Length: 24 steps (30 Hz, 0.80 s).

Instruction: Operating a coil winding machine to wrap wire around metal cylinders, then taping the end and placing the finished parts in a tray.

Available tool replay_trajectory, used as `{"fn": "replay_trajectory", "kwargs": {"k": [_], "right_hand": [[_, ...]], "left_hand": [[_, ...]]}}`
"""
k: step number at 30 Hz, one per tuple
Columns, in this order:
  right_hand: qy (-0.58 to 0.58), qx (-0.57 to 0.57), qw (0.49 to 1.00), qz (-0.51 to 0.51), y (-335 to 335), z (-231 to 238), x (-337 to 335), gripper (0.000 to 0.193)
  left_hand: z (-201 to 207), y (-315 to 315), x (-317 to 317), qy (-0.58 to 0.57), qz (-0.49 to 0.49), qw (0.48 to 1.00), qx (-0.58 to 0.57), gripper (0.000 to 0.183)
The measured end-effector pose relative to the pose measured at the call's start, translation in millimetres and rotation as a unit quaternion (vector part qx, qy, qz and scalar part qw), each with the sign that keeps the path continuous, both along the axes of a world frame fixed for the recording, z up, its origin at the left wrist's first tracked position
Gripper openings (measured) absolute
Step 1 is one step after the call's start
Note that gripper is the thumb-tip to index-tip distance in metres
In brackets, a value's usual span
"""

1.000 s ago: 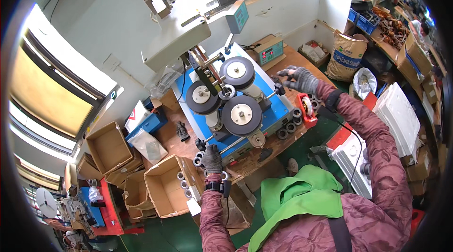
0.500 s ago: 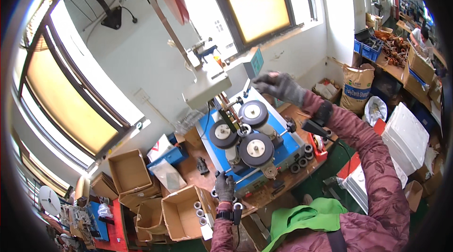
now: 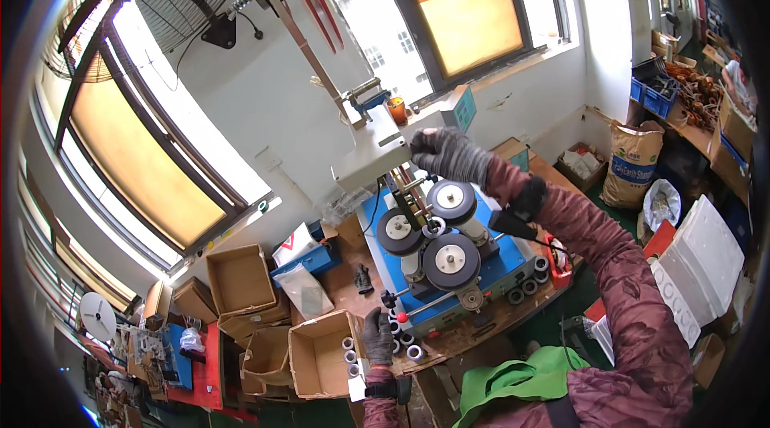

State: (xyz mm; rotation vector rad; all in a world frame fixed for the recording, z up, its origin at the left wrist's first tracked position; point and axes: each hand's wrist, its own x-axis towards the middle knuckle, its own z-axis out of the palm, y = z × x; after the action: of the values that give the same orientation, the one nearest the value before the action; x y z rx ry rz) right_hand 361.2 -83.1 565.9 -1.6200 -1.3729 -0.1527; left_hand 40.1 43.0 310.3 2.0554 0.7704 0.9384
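Note:
My left hand (image 3: 376, 337), in a grey glove, is beside several grey ring cores (image 3: 407, 340) at the table's front edge. Its fingers look stretched out, with nothing visible in them. Up at the winding machine's pale head (image 3: 370, 151), my gloved right hand (image 3: 451, 155) has its fingers curled; whatever they hold, if anything, is hidden. Below that hand, three dark rollers (image 3: 451, 262) surround a small ring core (image 3: 434, 227) on the blue machine base (image 3: 505, 266). A lever with a black knob (image 3: 389, 300) and a red knob (image 3: 403, 318) stick out near my left hand.
An open cardboard box (image 3: 321, 356) with several rings at its edge stands left of my left hand. More ring cores (image 3: 529, 286) sit by the machine's right side. A dark glove (image 3: 363, 279) lies on the table. A control box (image 3: 459, 109) stands behind my right hand.
My left hand has come off the black-knobbed lever and down beside the ring cores. My right hand has moved left against the machine head, its fingers more curled. The view has shifted.

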Motion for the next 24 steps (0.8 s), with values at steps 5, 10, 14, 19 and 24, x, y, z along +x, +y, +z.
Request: {"fn": "replay_trajectory", "kwargs": {"k": [5, 10, 14, 19, 24], "right_hand": [[0.067, -0.029, 0.997, 0.036, 4.8, -61.4, -38.5, 0.014], [0.129, -0.123, 0.983, 0.051, -33.3, -172.4, -54.9, 0.011], [0.240, -0.204, 0.948, 0.056, -67.2, -230.6, -82.2, 0.018], [0.233, -0.190, 0.953, 0.034, -83.5, -244.3, -77.3, 0.017], [0.324, -0.144, 0.931, 0.081, -85.9, -259.7, -58.9, 0.019]], "left_hand": [[14.9, -9.4, 38.8, -0.029, -0.053, 0.998, 0.011, 0.023], [50.1, -53.6, 98.7, -0.048, -0.204, 0.966, -0.153, 0.029], [31.0, -79.1, 115.3, -0.044, -0.285, 0.919, -0.268, 0.023], [51.0, -85.2, 126.7, 0.060, -0.282, 0.885, -0.366, 0.013], [40.0, -50.6, 158.1, -0.076, -0.197, 0.957, -0.201, 0.013]]}}
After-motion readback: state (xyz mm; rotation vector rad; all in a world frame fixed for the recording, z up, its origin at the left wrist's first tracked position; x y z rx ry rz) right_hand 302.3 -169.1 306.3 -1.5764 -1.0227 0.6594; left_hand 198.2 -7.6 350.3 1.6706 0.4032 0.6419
